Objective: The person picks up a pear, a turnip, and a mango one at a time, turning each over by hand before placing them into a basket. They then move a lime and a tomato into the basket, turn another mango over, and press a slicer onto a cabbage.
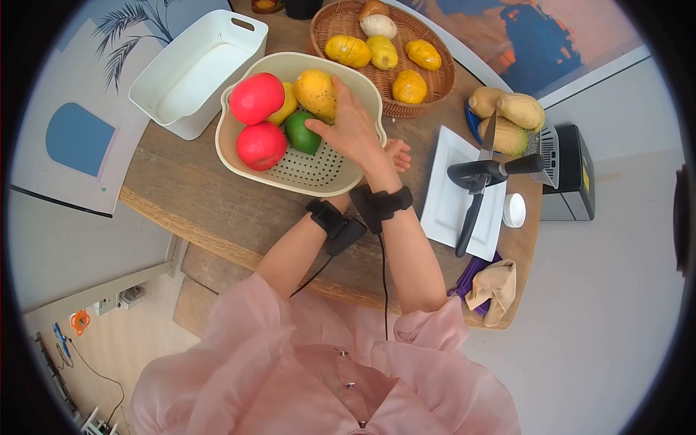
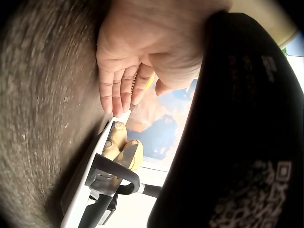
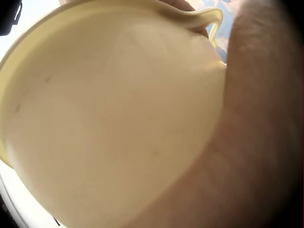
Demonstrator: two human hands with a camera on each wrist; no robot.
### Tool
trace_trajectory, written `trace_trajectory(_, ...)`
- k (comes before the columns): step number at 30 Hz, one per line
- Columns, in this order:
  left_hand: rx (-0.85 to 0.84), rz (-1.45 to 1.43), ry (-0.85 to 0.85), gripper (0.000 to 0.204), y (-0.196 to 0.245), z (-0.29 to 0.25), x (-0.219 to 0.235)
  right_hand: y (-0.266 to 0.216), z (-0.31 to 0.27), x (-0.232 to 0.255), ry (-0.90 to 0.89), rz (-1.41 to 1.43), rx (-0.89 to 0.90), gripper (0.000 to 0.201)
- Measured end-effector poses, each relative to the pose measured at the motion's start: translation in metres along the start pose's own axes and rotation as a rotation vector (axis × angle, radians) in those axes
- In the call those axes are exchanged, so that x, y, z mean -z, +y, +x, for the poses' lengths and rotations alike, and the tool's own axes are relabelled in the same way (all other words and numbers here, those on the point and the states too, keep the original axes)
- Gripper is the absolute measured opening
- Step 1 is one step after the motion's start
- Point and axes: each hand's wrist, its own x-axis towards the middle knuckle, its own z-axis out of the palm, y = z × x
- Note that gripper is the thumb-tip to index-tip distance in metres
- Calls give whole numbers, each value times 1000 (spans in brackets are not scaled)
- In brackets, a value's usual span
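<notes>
A cream colander basin with a perforated bottom holds two glossy red round fruits, a yellow fruit, a speckled yellow mango and a green fruit. My right hand reaches over its right rim. Its fingers lie along the right side of the speckled mango, and the thumb, spread away, overlaps the green fruit. In the right wrist view, the basin's smooth wall fills the picture and hides the fingers. My left hand, palm showing and fingers extended, lies beneath the right wrist, outside the basin, holding nothing.
Behind stand a white bin and a wicker basket of wrapped yellow fruits. On the right, a white plate carries knives. Beyond are pale gourd-like produce, a small white lid stack and cloths.
</notes>
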Motion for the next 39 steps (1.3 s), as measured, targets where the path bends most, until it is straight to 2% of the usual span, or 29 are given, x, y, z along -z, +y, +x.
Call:
trace_trajectory(3, 7, 10, 0, 42, -1, 1, -1, -3, -1, 3, 34, -52, -51, 84)
trace_trajectory(6, -26, 14, -43, 42, -1, 0, 3, -2, 0, 2, 49, -126, -41, 77)
trace_trajectory(8, -30, 3, -44, 41, 0, -1, 3, -3, 2, 3, 1, -106, -145, 76)
trace_trajectory(13, -2, -4, -34, 41, -1, 0, 2, -3, 3, 2, -49, -56, -201, 72)
trace_trajectory(16, -69, -71, -30, 41, -4, 0, 4, -2, 3, 1, -9, -76, -187, 75)
trace_trajectory(18, -2, 24, -22, 41, 1, -1, 1, -2, 3, 2, 40, -106, -176, 77)
trace_trajectory(21, -8, 21, -23, 41, 0, -1, 1, -4, 0, 5, 97, -86, -176, 79)
trace_trajectory(23, -13, 24, -26, 41, 2, -3, 1, -4, 0, 5, 195, -14, -58, 69)
trace_trajectory(27, -11, 27, -42, 43, -2, 1, 4, -16, -3, 15, 280, 81, 28, 70)
trace_trajectory(28, -8, 27, -39, 43, -7, 1, 10, -21, -8, 25, 282, 186, 35, 70)
trace_trajectory(30, -269, -23, -229, 44, -17, 1, 22, -27, -23, 44, 284, 290, 41, 70)
trace_trajectory(31, -266, -22, -231, 44, -11, -8, 16, -28, -35, 53, 276, 511, -8, 69)
trace_trajectory(33, -414, 20, 111, 44, 20, -38, -7, -13, -57, 65, 280, 869, -81, 64)
trace_trajectory(34, -412, 22, 108, 44, 25, -37, -5, 5, -68, 64, 292, 1006, -105, 60)
trace_trajectory(35, -256, 34, 24, 44, 27, -37, -2, 18, -82, 62, 297, 1009, -113, 60)
trace_trajectory(36, -106, 48, -61, 44, 27, -34, 0, 29, -93, 61, 334, 1199, -161, 55)
trace_trajectory(37, -185, -31, -96, 46, 24, -33, -3, 40, -103, 59, 376, 1389, -210, 51)
trace_trajectory(38, -176, -26, -101, 46, 18, -28, -1, 47, -112, 56, 386, 1393, -213, 51)
trace_trajectory(39, -113, -43, -95, 48, 16, -20, 4, 54, -119, 54, 404, 1437, -294, 50)
